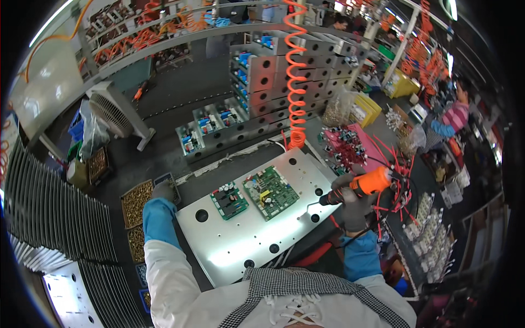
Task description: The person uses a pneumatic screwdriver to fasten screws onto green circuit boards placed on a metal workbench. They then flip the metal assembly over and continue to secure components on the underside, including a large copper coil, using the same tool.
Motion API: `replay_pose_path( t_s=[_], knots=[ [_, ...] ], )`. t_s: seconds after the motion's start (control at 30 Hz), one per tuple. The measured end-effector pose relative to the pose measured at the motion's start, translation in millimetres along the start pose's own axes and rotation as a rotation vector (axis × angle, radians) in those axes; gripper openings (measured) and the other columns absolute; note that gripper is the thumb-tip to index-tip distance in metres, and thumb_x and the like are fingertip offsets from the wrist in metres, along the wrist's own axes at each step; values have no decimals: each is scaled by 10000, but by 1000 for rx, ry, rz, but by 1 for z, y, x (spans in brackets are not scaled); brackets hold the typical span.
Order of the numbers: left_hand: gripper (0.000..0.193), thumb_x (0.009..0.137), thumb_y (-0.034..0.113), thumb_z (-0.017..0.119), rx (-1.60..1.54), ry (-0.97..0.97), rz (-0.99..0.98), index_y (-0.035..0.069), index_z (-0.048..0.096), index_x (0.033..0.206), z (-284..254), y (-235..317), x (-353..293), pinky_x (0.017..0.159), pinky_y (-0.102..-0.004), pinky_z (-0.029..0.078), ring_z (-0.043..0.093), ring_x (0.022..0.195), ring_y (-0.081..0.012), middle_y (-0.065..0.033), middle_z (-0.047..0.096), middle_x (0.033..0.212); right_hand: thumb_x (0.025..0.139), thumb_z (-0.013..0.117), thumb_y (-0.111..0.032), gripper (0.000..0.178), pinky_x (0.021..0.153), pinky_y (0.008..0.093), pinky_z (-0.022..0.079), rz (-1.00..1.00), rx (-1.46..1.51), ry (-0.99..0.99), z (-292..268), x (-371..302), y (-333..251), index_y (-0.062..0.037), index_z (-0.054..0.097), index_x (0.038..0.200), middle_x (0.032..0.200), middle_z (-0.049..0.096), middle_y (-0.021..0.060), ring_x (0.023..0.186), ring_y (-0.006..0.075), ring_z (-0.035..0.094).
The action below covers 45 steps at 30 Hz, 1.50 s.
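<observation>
On a dark surface [219,183] in a busy workshop lies a long metal panel [251,235], pale and shiny, with round holes along its edges. Two green circuit boards sit on it side by side: a small board [229,200] to the left and a larger board [270,192] just right of it.

The right hand [353,205], in a grey glove with a blue sleeve cover, is closed around an orange powered screwdriver [363,186]. The tool lies nearly level, its dark tip pointing left over the panel's right edge, just right of the larger board. An orange coiled hose [296,76] hangs down from above, behind the panel.

The left hand [163,191], also gloved in grey, reaches to the left of the panel and rests at a small screw tray [170,183]. Its fingers curl down into the tray; whether they pinch anything cannot be told. Beside it, further left, are bins of brass screws [135,203].

Behind the panel stand stacked grey metal boxes [284,76] with round holes. To the right lie bundles of red wires [394,180] and a pink tray [350,145] of small parts. A white fan [112,112] stands at the far left. Another person [456,112] works at the far right.
</observation>
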State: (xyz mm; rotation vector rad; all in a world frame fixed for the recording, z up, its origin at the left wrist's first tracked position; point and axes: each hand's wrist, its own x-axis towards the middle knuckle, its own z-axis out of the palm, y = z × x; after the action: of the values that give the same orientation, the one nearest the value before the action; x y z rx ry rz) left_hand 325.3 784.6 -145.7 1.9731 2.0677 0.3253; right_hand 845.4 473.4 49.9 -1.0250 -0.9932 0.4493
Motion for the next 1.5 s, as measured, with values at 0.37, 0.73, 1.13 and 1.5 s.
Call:
replay_pose_path(
  t_s=[0.37, 0.73, 1.13, 1.5],
  knots=[
    [184, 954, 186, 602, -289, 182, 203, 46, 720, 978, -60, -32, 17, 838, -386, 556, 702, 930, -299, -152, 710, 915, 802, 727, 8, 734, 728, 292, 567, 220, 211, -289, -37, 19, 0, -24, 379, 1448, 980, 696, 69, 828, 146, 684],
    [364, 970, 171, 638, -1791, -1054, 85, 55, 514, 1293, -11, 434, -238, 613, -184, 379, 389, 761, -65, 42, 445, 915, 916, 550, -226, 254, 722, 370, 556, 71, 673, 74, -152, 86, -23, 5, 619, 993, 882, 666, 97, 755, 174, 648],
    [282, 1060, 344, 569, -1854, -1275, -140, 67, 589, 1111, 96, 579, -288, 623, -211, 422, 490, 758, -89, 0, 566, 933, 898, 626, -353, 368, 944, 489, 482, 18, 704, 94, -265, 120, 2, -17, 644, 1045, 959, 640, 77, 919, 240, 617],
    [335, 1073, 334, 554, -1542, -948, -53, 21, 612, 1174, 105, 596, -267, 636, -225, 446, 512, 730, -84, -7, 610, 909, 954, 594, -339, 422, 874, 514, 535, 159, 701, 237, -263, 153, 55, -28, 548, 1236, 915, 639, 89, 858, 248, 619]
  ],
)
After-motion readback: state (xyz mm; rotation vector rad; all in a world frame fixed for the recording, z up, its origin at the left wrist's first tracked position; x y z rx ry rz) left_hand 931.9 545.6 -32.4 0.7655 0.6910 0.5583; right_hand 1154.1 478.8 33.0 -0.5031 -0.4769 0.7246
